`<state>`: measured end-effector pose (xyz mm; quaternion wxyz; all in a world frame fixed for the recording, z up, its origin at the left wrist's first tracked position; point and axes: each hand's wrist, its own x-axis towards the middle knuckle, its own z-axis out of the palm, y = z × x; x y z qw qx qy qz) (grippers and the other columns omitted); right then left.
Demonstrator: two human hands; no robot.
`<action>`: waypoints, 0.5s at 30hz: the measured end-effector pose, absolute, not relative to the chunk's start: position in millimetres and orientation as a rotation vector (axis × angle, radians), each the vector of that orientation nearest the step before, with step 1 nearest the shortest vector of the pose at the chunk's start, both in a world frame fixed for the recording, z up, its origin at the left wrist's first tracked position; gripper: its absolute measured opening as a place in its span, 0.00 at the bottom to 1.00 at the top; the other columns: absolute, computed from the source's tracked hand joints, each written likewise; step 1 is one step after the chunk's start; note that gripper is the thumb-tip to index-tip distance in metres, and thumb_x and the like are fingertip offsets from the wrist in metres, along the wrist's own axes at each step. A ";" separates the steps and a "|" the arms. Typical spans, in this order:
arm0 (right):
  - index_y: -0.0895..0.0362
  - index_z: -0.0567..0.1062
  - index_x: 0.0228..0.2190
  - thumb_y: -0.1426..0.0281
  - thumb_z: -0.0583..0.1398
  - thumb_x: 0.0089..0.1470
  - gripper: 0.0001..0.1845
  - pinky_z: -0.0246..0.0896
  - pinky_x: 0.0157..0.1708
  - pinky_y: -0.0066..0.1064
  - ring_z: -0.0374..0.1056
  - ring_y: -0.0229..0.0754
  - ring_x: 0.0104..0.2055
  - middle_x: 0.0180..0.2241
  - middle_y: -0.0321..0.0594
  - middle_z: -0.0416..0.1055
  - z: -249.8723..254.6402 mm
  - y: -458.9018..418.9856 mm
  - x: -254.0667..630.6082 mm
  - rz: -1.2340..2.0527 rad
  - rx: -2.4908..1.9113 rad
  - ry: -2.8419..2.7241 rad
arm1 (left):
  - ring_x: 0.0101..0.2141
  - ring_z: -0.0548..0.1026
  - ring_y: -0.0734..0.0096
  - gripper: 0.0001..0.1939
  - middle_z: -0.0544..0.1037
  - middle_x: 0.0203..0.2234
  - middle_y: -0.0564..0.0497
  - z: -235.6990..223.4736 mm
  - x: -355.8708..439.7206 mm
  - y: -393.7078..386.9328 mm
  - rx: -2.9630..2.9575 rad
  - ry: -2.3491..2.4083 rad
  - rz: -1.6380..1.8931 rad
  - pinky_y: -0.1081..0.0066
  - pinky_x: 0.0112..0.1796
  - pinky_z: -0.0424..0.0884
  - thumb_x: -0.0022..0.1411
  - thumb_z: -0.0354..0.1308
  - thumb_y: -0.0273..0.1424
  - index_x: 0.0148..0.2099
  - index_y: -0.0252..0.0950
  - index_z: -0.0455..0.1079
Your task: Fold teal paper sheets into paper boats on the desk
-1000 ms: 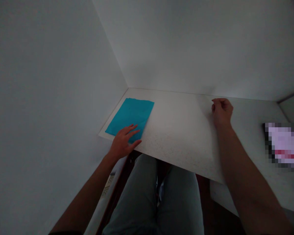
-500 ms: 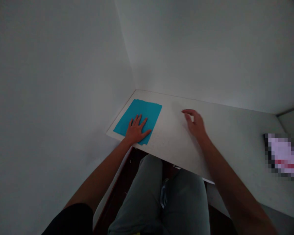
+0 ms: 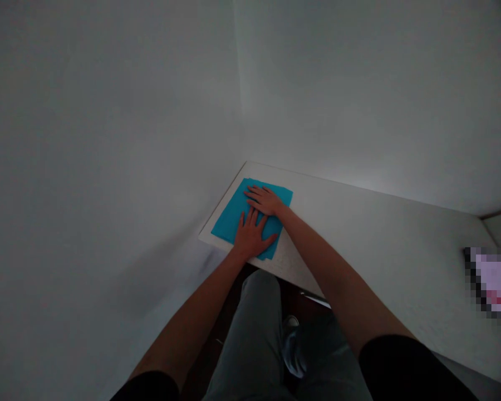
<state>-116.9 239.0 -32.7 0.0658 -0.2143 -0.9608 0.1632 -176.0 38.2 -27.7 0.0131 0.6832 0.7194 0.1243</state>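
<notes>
A flat blue sheet, perhaps folded cloth or paper [image 3: 229, 220], lies near the left corner of the white table [image 3: 359, 239]. My left hand [image 3: 253, 238] rests on its near part with fingers spread. Just beyond, my right hand [image 3: 264, 200] lies flat across the far part, its fingers pointing left. The two hands almost meet, and the left fingertips come up to the right palm. Both hands cover some of the sheet's middle. Neither hand grips anything.
White walls [image 3: 158, 139] meet behind the table's left end. At the far right of the table lies a pixelated pink and black object [image 3: 495, 281], its kind unclear. My legs [image 3: 261, 323] are below the table's front edge.
My right hand has moved left from above the bare tabletop onto the blue sheet and flattened there. My left hand stays spread on the sheet. The camera view has shifted slightly.
</notes>
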 end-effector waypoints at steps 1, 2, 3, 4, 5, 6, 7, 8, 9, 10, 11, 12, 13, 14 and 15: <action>0.47 0.63 0.74 0.48 0.45 0.74 0.37 0.36 0.79 0.58 0.45 0.54 0.81 0.78 0.39 0.50 -35.6 244.3 -113.8 0.462 -0.638 -2.909 | 0.79 0.48 0.45 0.41 0.55 0.79 0.38 -30.5 -174.5 37.3 2.123 2.241 0.393 0.40 0.75 0.44 0.74 0.49 0.58 0.78 0.41 0.60; 0.48 0.62 0.75 0.47 0.46 0.73 0.38 0.36 0.79 0.58 0.45 0.54 0.81 0.79 0.39 0.49 -37.9 248.6 -111.3 0.439 -0.636 -2.916 | 0.79 0.47 0.45 0.41 0.54 0.79 0.38 -33.2 -172.8 35.4 2.116 2.244 0.398 0.40 0.75 0.44 0.74 0.49 0.58 0.79 0.41 0.59; 0.49 0.61 0.75 0.47 0.45 0.74 0.38 0.35 0.80 0.57 0.45 0.54 0.81 0.79 0.40 0.48 -39.6 251.8 -109.6 0.421 -0.639 -2.920 | 0.79 0.47 0.45 0.42 0.53 0.79 0.38 -35.4 -171.0 32.8 2.108 2.248 0.403 0.39 0.75 0.44 0.75 0.48 0.58 0.79 0.40 0.58; 0.50 0.60 0.76 0.47 0.45 0.74 0.38 0.34 0.80 0.57 0.45 0.54 0.81 0.79 0.41 0.48 -40.8 254.1 -108.5 0.410 -0.646 -2.921 | 0.79 0.47 0.46 0.43 0.51 0.80 0.37 -37.2 -169.3 29.5 2.098 2.255 0.406 0.39 0.75 0.44 0.75 0.47 0.58 0.80 0.39 0.57; 0.51 0.60 0.76 0.48 0.45 0.74 0.39 0.33 0.80 0.57 0.45 0.54 0.81 0.79 0.41 0.47 -41.6 255.5 -108.1 0.405 -0.652 -2.921 | 0.79 0.46 0.46 0.43 0.50 0.80 0.37 -38.4 -168.1 26.1 2.086 2.264 0.409 0.39 0.75 0.44 0.75 0.47 0.58 0.80 0.37 0.55; 0.51 0.59 0.76 0.48 0.45 0.74 0.39 0.33 0.80 0.56 0.44 0.53 0.81 0.79 0.41 0.47 -42.3 256.3 -108.0 0.403 -0.659 -2.918 | 0.79 0.46 0.47 0.43 0.50 0.80 0.37 -38.9 -167.7 23.3 2.068 2.274 0.410 0.40 0.75 0.44 0.76 0.46 0.58 0.80 0.36 0.55; 0.52 0.59 0.76 0.48 0.45 0.74 0.39 0.32 0.80 0.57 0.44 0.53 0.82 0.79 0.42 0.46 -42.9 256.5 -108.1 0.405 -0.664 -2.915 | 0.79 0.47 0.47 0.42 0.51 0.80 0.37 -38.8 -168.3 21.5 2.045 2.280 0.409 0.40 0.75 0.45 0.76 0.46 0.56 0.80 0.36 0.55; 0.52 0.59 0.76 0.49 0.45 0.74 0.39 0.32 0.80 0.57 0.43 0.53 0.82 0.79 0.42 0.46 -43.5 256.5 -108.3 0.409 -0.668 -2.912 | 0.79 0.48 0.48 0.40 0.52 0.79 0.38 -38.3 -170.0 21.4 2.014 2.284 0.411 0.41 0.75 0.46 0.77 0.45 0.55 0.80 0.36 0.55; 0.53 0.58 0.76 0.49 0.45 0.74 0.39 0.32 0.80 0.57 0.43 0.53 0.82 0.79 0.41 0.46 -44.2 256.3 -108.5 0.415 -0.668 -2.910 | 0.78 0.50 0.49 0.39 0.54 0.79 0.39 -37.6 -173.0 23.3 1.980 2.285 0.417 0.42 0.75 0.48 0.77 0.45 0.53 0.80 0.37 0.56; 0.53 0.58 0.76 0.50 0.45 0.74 0.39 0.31 0.80 0.57 0.43 0.53 0.82 0.79 0.41 0.46 -45.0 256.2 -108.5 0.423 -0.665 -2.908 | 0.78 0.52 0.49 0.38 0.56 0.78 0.38 -36.7 -176.9 27.0 1.946 2.285 0.431 0.43 0.75 0.49 0.77 0.46 0.52 0.79 0.36 0.56; 0.53 0.58 0.76 0.50 0.46 0.74 0.38 0.31 0.80 0.57 0.42 0.53 0.82 0.79 0.41 0.46 -45.7 256.1 -108.5 0.433 -0.660 -2.905 | 0.77 0.53 0.48 0.39 0.57 0.78 0.38 -36.1 -181.5 32.2 1.917 2.283 0.450 0.44 0.75 0.50 0.77 0.47 0.51 0.79 0.35 0.56; 0.53 0.59 0.76 0.50 0.47 0.74 0.38 0.31 0.80 0.57 0.43 0.52 0.82 0.79 0.41 0.47 -46.3 256.1 -108.3 0.447 -0.656 -2.898 | 0.77 0.53 0.47 0.41 0.58 0.77 0.36 -35.8 -186.4 38.1 1.896 2.282 0.473 0.45 0.75 0.50 0.76 0.48 0.52 0.80 0.33 0.55; 0.53 0.59 0.76 0.51 0.47 0.74 0.38 0.31 0.80 0.57 0.43 0.52 0.82 0.79 0.40 0.47 -46.7 256.2 -108.0 0.464 -0.655 -2.888 | 0.78 0.52 0.45 0.44 0.57 0.78 0.35 -35.9 -191.2 43.7 1.887 2.282 0.495 0.45 0.75 0.49 0.74 0.49 0.54 0.80 0.31 0.52; 0.52 0.60 0.76 0.51 0.48 0.73 0.37 0.31 0.81 0.57 0.43 0.52 0.82 0.79 0.39 0.48 -46.8 256.2 -107.6 0.481 -0.655 -2.876 | 0.78 0.50 0.44 0.47 0.55 0.78 0.34 -36.4 -195.6 48.0 1.886 2.283 0.512 0.45 0.75 0.47 0.73 0.50 0.56 0.81 0.30 0.50; 0.52 0.61 0.75 0.51 0.49 0.73 0.37 0.31 0.81 0.57 0.43 0.52 0.82 0.79 0.38 0.48 -46.7 256.1 -107.2 0.495 -0.656 -2.867 | 0.78 0.48 0.43 0.49 0.53 0.79 0.33 -37.4 -199.5 50.2 1.888 2.286 0.524 0.44 0.76 0.44 0.73 0.50 0.57 0.81 0.29 0.48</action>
